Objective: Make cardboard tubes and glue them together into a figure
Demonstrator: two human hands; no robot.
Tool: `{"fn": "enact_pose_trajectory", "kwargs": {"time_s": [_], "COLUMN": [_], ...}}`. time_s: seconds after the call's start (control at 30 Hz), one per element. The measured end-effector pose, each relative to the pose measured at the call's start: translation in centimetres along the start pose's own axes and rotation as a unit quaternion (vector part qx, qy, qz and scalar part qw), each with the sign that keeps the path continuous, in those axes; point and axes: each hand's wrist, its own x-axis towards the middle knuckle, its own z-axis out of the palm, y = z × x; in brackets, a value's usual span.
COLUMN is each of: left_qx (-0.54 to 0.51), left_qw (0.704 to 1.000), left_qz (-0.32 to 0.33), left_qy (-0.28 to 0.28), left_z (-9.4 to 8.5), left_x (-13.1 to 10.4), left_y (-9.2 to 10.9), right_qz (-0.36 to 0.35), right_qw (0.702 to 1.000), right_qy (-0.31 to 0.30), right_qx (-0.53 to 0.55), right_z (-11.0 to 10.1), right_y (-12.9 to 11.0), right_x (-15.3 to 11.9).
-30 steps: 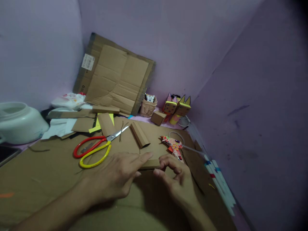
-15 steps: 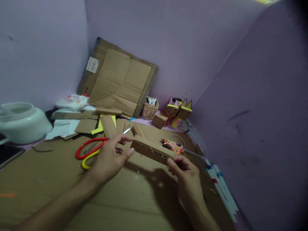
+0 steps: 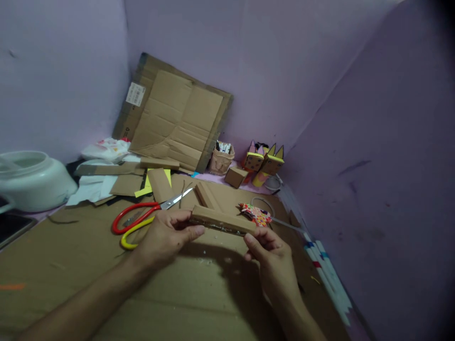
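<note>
A narrow folded cardboard strip [image 3: 223, 220] is held above the cardboard-covered table [image 3: 170, 303], with small glossy bits along its lower edge. My left hand [image 3: 165, 237] pinches its left end between thumb and fingers. At the right end, my right hand [image 3: 273, 253] grips it the same way. Scissors [image 3: 137, 206] with one red and one yellow handle lie partly behind my left hand, blades spread. Just beyond the held strip lies another folded cardboard piece [image 3: 208, 196]. A glue gun covered in colourful patterns [image 3: 256, 214] rests behind my right hand.
Cardboard sheets [image 3: 181, 118] lean on the back wall. A white pot [image 3: 35, 182] stands at left beside cardboard scraps [image 3: 130, 184]. Toward the back are a pen holder [image 3: 222, 160], a small box [image 3: 236, 177] and cardboard figures [image 3: 272, 163]. White sticks [image 3: 329, 279] lie at right.
Both hands have tilted the cardboard strip, so its top face shows more and its front side less. My left hand has lowered slightly, and more of the scissor blades shows.
</note>
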Motion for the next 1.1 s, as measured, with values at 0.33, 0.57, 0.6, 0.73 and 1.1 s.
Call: {"fn": "enact_pose_trajectory", "kwargs": {"time_s": [0.33, 0.57, 0.6, 0.73, 1.1], "left_qx": [0.028, 0.025, 0.02, -0.025, 0.028], "left_qw": [0.993, 0.995, 0.995, 0.998, 0.998], "left_qz": [0.092, 0.079, 0.07, 0.012, 0.047], "left_qy": [0.07, 0.06, 0.062, 0.047, 0.028], "left_z": [0.9, 1.3, 1.2, 1.2, 2.2], "left_x": [-0.8, -1.2, -1.2, -1.2, -1.8], "left_y": [-0.9, -1.2, -1.2, -1.5, -1.6], "right_qz": [-0.042, -0.047, -0.051, -0.045, -0.017], "right_qw": [0.999, 0.987, 0.984, 0.982, 0.997], "right_qy": [0.008, -0.063, -0.092, -0.123, -0.009], "right_qx": [0.032, 0.14, 0.145, 0.137, 0.073], "right_z": [0.5, 0.7, 0.7, 0.9, 1.8], "right_y": [0.0, 0.0, 0.0, -0.2, -0.2], "right_x": [-1.1, -1.2, -1.2, -1.2, -1.9]}}
